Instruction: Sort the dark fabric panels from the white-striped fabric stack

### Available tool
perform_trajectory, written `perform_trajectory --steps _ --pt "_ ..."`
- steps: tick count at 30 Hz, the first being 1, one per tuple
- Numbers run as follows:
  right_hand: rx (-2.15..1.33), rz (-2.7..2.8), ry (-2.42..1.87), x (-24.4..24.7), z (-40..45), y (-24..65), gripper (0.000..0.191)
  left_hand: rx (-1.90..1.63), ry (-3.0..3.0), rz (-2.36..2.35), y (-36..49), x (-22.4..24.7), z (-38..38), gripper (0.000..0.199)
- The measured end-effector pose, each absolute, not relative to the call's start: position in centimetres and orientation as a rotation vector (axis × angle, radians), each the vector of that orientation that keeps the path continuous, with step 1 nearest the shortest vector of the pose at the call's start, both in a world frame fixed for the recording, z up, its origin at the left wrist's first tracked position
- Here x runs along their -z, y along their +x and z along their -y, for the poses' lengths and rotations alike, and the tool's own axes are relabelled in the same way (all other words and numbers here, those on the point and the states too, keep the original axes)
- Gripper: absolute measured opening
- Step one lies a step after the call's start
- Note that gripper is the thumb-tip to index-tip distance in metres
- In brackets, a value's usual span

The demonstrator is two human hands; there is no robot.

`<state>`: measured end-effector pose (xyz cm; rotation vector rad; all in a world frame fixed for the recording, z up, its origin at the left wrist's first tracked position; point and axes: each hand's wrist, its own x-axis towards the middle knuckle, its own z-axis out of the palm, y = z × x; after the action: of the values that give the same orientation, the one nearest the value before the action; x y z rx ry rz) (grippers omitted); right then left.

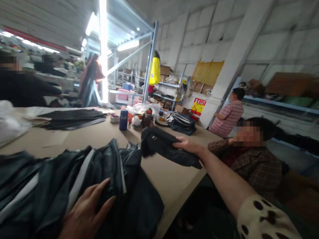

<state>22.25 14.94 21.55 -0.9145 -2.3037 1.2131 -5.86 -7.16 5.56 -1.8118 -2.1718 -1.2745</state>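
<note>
Gripping a black fabric piece (pixel 166 149) over a wooden table (pixel 157 176), right hand (pixel 186 144) with fingers (pixel 181 141) pressed together, left hand (pixel 84 212) on a striped black jacket (pixel 59 179), fingers (pixel 104 189) spread, seated co-worker (pixel 249 156) just beside table

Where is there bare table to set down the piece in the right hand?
Bare worktable lies between the black garment pile and the blue bottle, and beneath the right hand. The far end is crowded around the bottle and black bag.
</note>
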Motion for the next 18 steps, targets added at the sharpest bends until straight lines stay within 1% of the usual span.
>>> perform_trajectory --steps 2,3,7,10,13,18 --pt "-1.357 2.252 -0.885 -21.8 -15.7 22.2 0.043 1.206 -1.827 2.235 -6.3 -6.7 8.8 0.052" --pt "-1.402 2.206 -0.882 -22.1 -15.9 22.3 0.044 1.186 -1.823 2.256 -6.1 -7.1 9.0 0.053" --pt "-1.468 1.966 -0.904 -23.6 -14.5 23.0 0.04 1.157 -1.824 2.273 -5.1 -7.6 8.5 0.052" --pt "-1.458 1.819 -0.914 -24.1 -13.9 23.9 0.042 1.157 -1.811 2.245 -4.9 -7.6 8.5 0.049" --pt "-1.374 1.881 -1.016 -22.5 -15.5 24.7 0.045 1.162 -1.793 2.216 -5.2 -7.3 8.6 0.049" --pt "-1.112 2.069 -1.324 -16.8 -19.4 25.8 0.044 1.161 -1.749 2.181 -6.4 -4.9 7.9 0.051"
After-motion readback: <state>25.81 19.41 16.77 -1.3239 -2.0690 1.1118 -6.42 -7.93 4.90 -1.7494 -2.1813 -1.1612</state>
